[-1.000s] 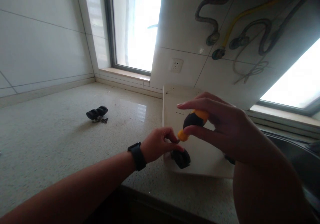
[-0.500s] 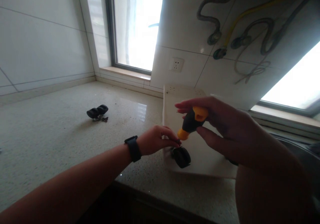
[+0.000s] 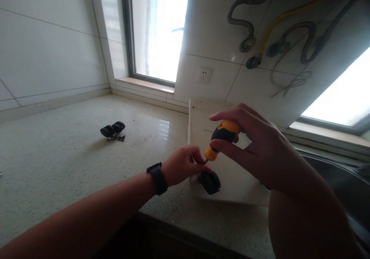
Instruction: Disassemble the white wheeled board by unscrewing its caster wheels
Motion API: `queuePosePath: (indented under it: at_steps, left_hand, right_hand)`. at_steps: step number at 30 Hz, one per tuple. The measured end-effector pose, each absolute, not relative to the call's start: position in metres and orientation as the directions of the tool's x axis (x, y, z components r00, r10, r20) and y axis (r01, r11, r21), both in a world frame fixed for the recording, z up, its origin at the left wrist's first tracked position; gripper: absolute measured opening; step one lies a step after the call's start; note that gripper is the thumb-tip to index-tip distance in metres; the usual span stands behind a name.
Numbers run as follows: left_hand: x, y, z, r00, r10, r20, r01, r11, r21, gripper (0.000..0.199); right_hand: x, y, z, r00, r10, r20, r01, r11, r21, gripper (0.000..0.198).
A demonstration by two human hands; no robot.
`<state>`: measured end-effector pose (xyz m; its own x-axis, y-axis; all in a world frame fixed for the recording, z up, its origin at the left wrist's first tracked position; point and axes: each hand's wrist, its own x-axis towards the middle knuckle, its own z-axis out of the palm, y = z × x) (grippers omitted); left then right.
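My right hand (image 3: 248, 135) grips a yellow and black screwdriver (image 3: 222, 135) by its stubby handle, the shaft tilted down and to the left. My left hand (image 3: 185, 164), with a dark watch (image 3: 157, 178) on its wrist, pinches finger and thumb together at the screwdriver's tip; whatever lies in that pinch is hidden. Just below those fingertips is a black twin-wheel caster (image 3: 210, 182) on the near left corner of a white panel-like piece (image 3: 237, 191). Part of another black thing (image 3: 266, 185) shows beneath my right wrist.
Two black casters (image 3: 112, 128) lie on the speckled countertop (image 3: 72, 166) to the left, with small metal screws (image 3: 121, 138) beside them. A metal sink (image 3: 332, 182) is at the right. A wall socket (image 3: 204, 74) and hoses (image 3: 268, 35) are behind.
My right hand has turned about the screwdriver handle, its thumb now higher and further left. My left fingers have shifted slightly and closed around the tip. The caster has not moved.
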<state>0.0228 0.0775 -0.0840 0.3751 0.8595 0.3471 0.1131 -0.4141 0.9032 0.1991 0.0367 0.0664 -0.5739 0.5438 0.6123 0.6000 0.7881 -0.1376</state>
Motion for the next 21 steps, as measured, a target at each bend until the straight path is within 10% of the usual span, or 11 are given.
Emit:
queuePosePath:
  at_steps: [10,21]
  left_hand:
    - [0.007,0.092,-0.08,0.619,0.697,0.362,-0.047,-0.428,0.903,0.018]
    - [0.018,0.079,-0.079,0.408,0.862,0.3,0.15,-0.388,0.91,0.031]
  right_hand:
    - [0.209,0.039,0.064,-0.542,0.625,0.561,0.5,0.777,-0.382,0.045]
    - [0.203,0.044,0.064,-0.554,0.569,0.608,0.653,0.75,-0.106,0.036]
